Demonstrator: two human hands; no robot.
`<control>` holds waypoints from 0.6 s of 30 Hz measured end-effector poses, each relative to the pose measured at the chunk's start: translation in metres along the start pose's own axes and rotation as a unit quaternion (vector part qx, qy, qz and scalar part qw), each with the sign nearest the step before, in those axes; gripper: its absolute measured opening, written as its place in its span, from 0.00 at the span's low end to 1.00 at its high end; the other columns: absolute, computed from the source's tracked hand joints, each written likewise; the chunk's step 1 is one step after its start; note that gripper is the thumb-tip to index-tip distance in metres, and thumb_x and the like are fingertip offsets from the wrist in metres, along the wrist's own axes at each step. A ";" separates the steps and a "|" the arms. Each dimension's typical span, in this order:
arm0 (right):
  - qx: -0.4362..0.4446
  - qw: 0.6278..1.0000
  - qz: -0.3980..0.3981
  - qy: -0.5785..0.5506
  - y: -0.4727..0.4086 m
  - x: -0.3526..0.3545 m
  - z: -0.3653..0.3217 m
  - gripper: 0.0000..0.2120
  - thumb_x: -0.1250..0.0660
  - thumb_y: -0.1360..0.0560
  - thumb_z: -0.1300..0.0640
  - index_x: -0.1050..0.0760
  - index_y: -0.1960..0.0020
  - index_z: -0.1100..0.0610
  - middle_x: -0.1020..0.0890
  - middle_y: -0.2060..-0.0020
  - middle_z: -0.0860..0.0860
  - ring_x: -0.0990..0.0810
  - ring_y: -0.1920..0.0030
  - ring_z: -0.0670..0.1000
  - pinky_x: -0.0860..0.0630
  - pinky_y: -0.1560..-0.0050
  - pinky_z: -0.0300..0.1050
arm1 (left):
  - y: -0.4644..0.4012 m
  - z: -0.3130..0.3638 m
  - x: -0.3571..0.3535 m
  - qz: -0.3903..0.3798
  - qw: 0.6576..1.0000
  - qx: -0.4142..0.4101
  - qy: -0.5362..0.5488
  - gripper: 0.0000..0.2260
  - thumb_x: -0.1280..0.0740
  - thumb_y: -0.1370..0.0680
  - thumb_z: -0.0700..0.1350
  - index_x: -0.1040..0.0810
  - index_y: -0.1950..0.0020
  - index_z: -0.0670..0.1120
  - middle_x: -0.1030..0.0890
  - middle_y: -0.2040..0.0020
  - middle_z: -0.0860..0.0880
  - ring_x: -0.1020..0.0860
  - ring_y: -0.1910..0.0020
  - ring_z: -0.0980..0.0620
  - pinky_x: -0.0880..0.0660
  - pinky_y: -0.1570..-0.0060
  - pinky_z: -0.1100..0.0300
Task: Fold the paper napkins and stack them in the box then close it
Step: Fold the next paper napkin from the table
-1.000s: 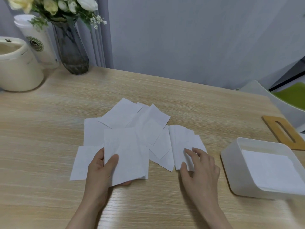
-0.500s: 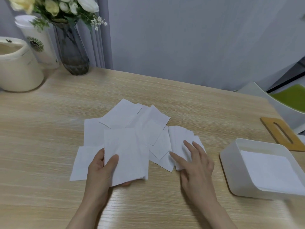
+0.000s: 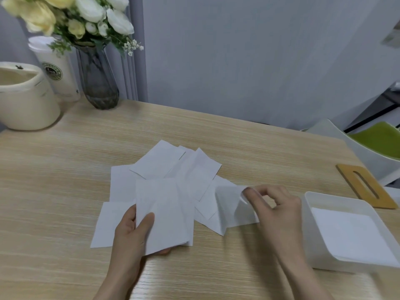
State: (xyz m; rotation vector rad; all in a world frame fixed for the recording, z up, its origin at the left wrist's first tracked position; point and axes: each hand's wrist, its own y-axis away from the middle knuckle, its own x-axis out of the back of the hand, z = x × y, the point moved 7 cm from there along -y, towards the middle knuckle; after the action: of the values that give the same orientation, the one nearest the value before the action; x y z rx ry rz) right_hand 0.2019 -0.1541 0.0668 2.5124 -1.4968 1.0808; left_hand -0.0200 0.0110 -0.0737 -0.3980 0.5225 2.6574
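Several white paper napkins [image 3: 173, 165] lie spread and overlapping on the wooden table [image 3: 65, 169]. My left hand [image 3: 132, 232] grips a folded napkin [image 3: 164, 211] at its near left corner, thumb on top. My right hand [image 3: 275, 208] pinches the far corner of another napkin [image 3: 229, 204] and lifts it off the pile, so the sheet curls upward. To the right stands an open white box [image 3: 311, 241] with a stack of white napkins [image 3: 350, 232] inside. Its wooden lid [image 3: 365, 185] with a slot lies beyond the box.
At the back left stand a cream ceramic pot [image 3: 23, 100], a white lidded cup [image 3: 56, 68] and a glass vase of flowers [image 3: 97, 79]. A white chair with a green cushion [image 3: 376, 146] is beyond the table's right edge.
My right hand went from lying flat on the right-hand napkin to pinching its corner and raising it. My left hand kept its hold on the folded napkin.
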 end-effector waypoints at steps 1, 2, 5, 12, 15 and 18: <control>-0.028 0.998 -0.005 -0.060 -0.003 0.001 0.002 0.09 0.28 0.28 0.52 0.21 0.66 0.51 0.21 0.68 0.40 0.25 0.62 0.40 0.34 0.57 0.33 | 0.000 0.001 0.000 0.000 1.000 0.000 -0.001 0.09 0.35 0.21 0.37 0.20 0.44 0.48 0.16 0.52 0.44 0.16 0.61 0.39 0.21 0.72 0.40; -0.053 0.993 -0.010 -0.105 -0.006 0.002 0.004 0.13 0.29 0.27 0.50 0.23 0.65 0.56 0.24 0.71 0.42 0.29 0.67 0.41 0.35 0.64 0.32 | 0.000 0.001 0.000 0.001 1.000 0.000 -0.001 0.09 0.35 0.21 0.37 0.21 0.43 0.47 0.16 0.52 0.44 0.16 0.60 0.39 0.21 0.72 0.40; -0.135 0.976 -0.029 -0.167 -0.011 0.000 0.016 0.20 0.30 0.26 0.49 0.28 0.66 0.64 0.29 0.72 0.51 0.32 0.69 0.46 0.36 0.67 0.40 | 0.001 0.003 0.000 0.003 1.000 -0.003 -0.001 0.09 0.35 0.21 0.37 0.21 0.43 0.46 0.16 0.52 0.43 0.16 0.62 0.38 0.21 0.72 0.41; -0.272 0.947 -0.063 -0.160 0.001 -0.014 0.057 0.19 0.28 0.28 0.48 0.21 0.63 0.65 0.21 0.69 0.52 0.24 0.67 0.48 0.31 0.64 0.43 | 0.001 0.002 -0.001 0.003 1.000 0.004 0.005 0.09 0.35 0.21 0.37 0.22 0.42 0.45 0.16 0.53 0.42 0.16 0.62 0.38 0.21 0.71 0.40; -0.252 0.948 -0.061 -0.183 0.005 -0.012 0.054 0.17 0.30 0.27 0.47 0.20 0.63 0.61 0.18 0.69 0.50 0.22 0.69 0.43 0.28 0.68 0.35 | 0.001 0.002 -0.001 0.001 1.000 0.004 -0.001 0.09 0.35 0.21 0.37 0.21 0.43 0.46 0.16 0.52 0.44 0.16 0.61 0.38 0.21 0.71 0.38; -0.176 0.959 -0.073 -0.210 0.003 -0.009 0.039 0.11 0.32 0.25 0.52 0.19 0.62 0.56 0.19 0.67 0.48 0.23 0.67 0.42 0.30 0.68 0.30 | 0.001 0.002 -0.001 0.002 1.000 0.006 -0.004 0.09 0.35 0.21 0.37 0.21 0.43 0.46 0.16 0.52 0.45 0.16 0.60 0.39 0.21 0.70 0.40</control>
State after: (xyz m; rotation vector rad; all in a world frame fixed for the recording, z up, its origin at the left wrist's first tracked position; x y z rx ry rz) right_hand 0.2179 -0.1624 0.0311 2.6308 -1.3940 0.2324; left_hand -0.0199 0.0102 -0.0715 -0.3830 0.5364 2.6581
